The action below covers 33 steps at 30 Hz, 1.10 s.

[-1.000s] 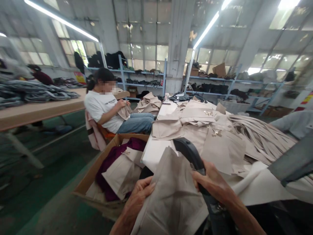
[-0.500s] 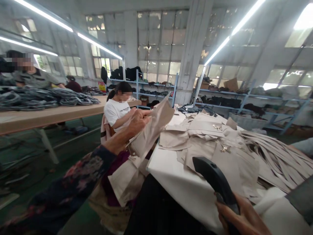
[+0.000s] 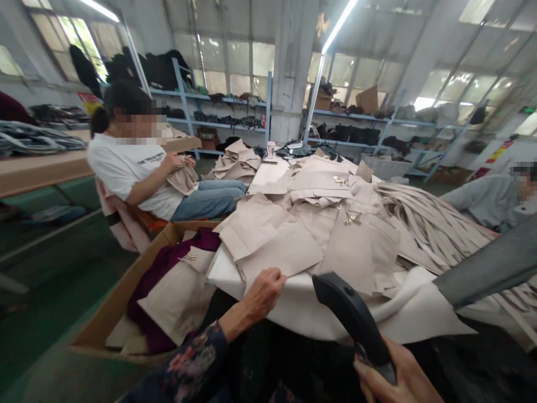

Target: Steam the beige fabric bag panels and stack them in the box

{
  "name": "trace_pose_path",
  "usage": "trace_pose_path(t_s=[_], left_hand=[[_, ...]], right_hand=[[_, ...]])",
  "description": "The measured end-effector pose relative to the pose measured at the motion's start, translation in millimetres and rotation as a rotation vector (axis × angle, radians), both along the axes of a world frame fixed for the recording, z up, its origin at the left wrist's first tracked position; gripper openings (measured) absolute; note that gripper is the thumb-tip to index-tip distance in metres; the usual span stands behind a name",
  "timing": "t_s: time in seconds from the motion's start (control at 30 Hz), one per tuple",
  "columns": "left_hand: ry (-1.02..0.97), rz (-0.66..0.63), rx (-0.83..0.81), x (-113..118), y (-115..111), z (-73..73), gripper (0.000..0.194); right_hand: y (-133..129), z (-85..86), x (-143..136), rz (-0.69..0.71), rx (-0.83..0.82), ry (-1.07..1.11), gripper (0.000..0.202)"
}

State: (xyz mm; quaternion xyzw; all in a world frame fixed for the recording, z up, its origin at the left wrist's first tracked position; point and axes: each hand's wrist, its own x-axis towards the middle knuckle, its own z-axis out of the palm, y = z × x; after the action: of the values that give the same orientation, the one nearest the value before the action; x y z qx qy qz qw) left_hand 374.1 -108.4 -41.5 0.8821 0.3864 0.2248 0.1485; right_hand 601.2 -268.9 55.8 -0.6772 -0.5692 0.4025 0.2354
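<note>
Beige cloth, a wide spread of it, covers much of the table in the head view, our only one.

Left side: our left hand is curled at the near edge of a flat beige panel, touching it. The panel lies on top of the beige pieces, close to the table's near edge. Fingers are bent in with little gap showing; the thumb is hidden, so we cannot tell whether they pinch the cloth or merely rest on it.

Right side: our right hand is wrapped around the lower end of a curved black tool, held clear of the cloth, its upper end pointing towards the table. The grip looks closed and full.

Handling, by our judgement: the panel should be light, soft but with some body, since it lies flat with crisp edges. Little risk of breakage; creasing or dragging its neighbours seems likelier. Best hold: a thumb-and-finger pinch at a corner or the near edge. The tool looks rigid and smooth; we would take it by the narrower lower section.

Around us: brass-coloured clips on the pile, beige straps beyond to the right, and a cardboard box at left holding purple cloth and more beige pieces.
</note>
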Motion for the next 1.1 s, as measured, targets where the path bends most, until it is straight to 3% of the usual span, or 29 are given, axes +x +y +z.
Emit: trace_pose_path(t_s=[0.07, 0.13, 0.23, 0.4, 0.7, 0.8, 0.97, 1.03, 1.1], left_hand=[[-0.098, 0.143, 0.135, -22, -3, -10.1, 0.034], [-0.215, 0.384, 0.254, -47, 1, -12.6, 0.035], [-0.306, 0.603, 0.21, -76, 16, -12.9, 0.034], [-0.389, 0.564, -0.004, -85, 31, -17.3, 0.02], [-0.518, 0.486, -0.104, -89, 32, -17.9, 0.016], [-0.542, 0.444, -0.129, -89, 28, -19.5, 0.018], [-0.561, 0.308, -0.186, -92, 25, -13.3, 0.021], [-0.604, 0.364, -0.148, -104, 38, -9.3, 0.017], [-0.733, 0.587, -0.095, -123, 64, -8.6, 0.025]], right_hand=[[9, -5.3, -4, -0.013, -0.024, 0.055, 0.012], [20, -10.4, -11, -0.011, -0.048, 0.114, 0.01], [39, -17.0, -22, 0.035, -0.077, 0.165, 0.007], [69, -18.1, -51, 0.123, -0.092, 0.167, 0.008], [116, -23.1, -111, 0.22, -0.09, 0.121, 0.011], [123, -13.4, -115, 0.194, -0.085, 0.119, 0.008], [125, 13.7, -97, 0.087, -0.012, -0.016, 0.009], [126, 20.3, -91, 0.082, -0.005, -0.05, 0.012], [126, 23.7, -91, 0.086, -0.023, -0.06, 0.013]])
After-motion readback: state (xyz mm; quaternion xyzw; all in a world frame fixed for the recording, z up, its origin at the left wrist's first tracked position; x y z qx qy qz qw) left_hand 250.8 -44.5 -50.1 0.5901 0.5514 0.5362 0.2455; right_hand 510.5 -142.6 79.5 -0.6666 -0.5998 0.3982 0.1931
